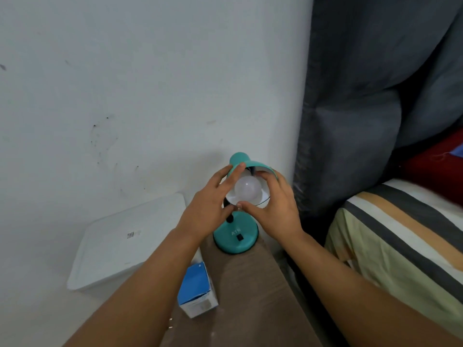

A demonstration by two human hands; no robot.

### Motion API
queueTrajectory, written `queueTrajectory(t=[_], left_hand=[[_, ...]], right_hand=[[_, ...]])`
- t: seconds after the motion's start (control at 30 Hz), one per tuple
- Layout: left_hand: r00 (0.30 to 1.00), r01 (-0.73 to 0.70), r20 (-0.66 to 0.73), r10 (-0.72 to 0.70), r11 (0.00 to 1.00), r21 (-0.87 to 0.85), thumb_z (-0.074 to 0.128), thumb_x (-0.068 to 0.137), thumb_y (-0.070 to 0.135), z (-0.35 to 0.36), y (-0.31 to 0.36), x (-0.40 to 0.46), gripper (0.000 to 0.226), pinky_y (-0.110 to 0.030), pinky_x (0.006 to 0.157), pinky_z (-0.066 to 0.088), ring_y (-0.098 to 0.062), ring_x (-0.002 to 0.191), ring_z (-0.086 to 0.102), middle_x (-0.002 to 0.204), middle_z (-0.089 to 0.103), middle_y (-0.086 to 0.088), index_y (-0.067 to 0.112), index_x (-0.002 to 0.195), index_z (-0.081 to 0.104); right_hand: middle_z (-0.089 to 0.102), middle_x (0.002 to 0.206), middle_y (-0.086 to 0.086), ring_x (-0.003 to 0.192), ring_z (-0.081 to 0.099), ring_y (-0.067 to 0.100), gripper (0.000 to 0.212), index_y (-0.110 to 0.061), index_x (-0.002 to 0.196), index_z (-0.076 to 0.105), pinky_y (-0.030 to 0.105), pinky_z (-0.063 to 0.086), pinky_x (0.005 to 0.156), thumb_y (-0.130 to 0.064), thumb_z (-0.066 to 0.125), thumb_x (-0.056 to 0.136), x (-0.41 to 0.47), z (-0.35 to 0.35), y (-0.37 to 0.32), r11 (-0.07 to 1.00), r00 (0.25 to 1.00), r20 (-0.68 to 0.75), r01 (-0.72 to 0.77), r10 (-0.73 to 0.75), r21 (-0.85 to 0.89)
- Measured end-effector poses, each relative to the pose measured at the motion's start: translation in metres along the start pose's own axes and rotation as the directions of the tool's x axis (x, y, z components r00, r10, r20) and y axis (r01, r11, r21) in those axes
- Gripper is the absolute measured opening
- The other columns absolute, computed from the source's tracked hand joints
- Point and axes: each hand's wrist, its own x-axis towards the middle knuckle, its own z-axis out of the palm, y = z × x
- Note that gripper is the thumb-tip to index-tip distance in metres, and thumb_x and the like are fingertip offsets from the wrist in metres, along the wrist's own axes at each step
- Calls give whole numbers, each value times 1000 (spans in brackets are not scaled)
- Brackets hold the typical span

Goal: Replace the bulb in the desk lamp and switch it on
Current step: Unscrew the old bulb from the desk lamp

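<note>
A teal desk lamp stands on a narrow brown table, its round base [235, 237] carrying a black switch [239, 237]. The teal shade [253, 163] tilts toward me, showing a white bulb [248, 188] inside, unlit. My left hand [210, 204] holds the shade's left rim, fingers curled over its outside and thumb near the lower edge. My right hand [275, 206] cups the shade's right rim, with its thumb at the bottom edge and fingers around the upper right. Neither hand touches the bulb.
A blue and white bulb box [196, 289] stands on the brown table [250, 284] near its left edge. A white bin lid [120, 244] lies lower left. A white wall is behind. A grey curtain [350, 121] and a striped bed [400, 234] are to the right.
</note>
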Motion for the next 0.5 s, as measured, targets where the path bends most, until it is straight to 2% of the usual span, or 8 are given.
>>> queueTrajectory(t=[0.2,0.3,0.4,0.5], left_hand=[[999,21,-26,-23,998,-59,76,85,20,3,0,0,95,-39,97,53,-18,112,60,156,36,5,49,154,17],[998,31,-44,-35,996,-87,78,82,14,4,1,2,98,-38,102,51,-15,131,50,156,38,3,48,154,20],[998,31,-52,-36,995,-95,80,81,12,4,1,2,99,-37,101,52,-14,132,49,155,39,3,47,154,22],[998,26,-49,-30,996,-86,80,82,13,4,1,2,98,-34,100,53,-14,129,51,156,39,2,45,154,22]], right_hand=[[48,146,-1,134,45,23,73,-34,131,46,51,43,105,-64,76,71,0,3,0,996,999,-32,-22,20,-84],[40,154,5,142,36,27,69,-32,136,48,52,37,112,-51,79,78,-3,4,-2,995,999,-35,-18,14,-93],[32,158,8,147,28,29,65,-35,141,47,54,33,115,-35,78,84,-4,4,-3,996,1000,-2,-7,6,-83],[31,158,8,147,27,28,66,-39,141,44,56,34,114,-29,78,86,-4,4,-3,998,1000,9,7,-6,-59]])
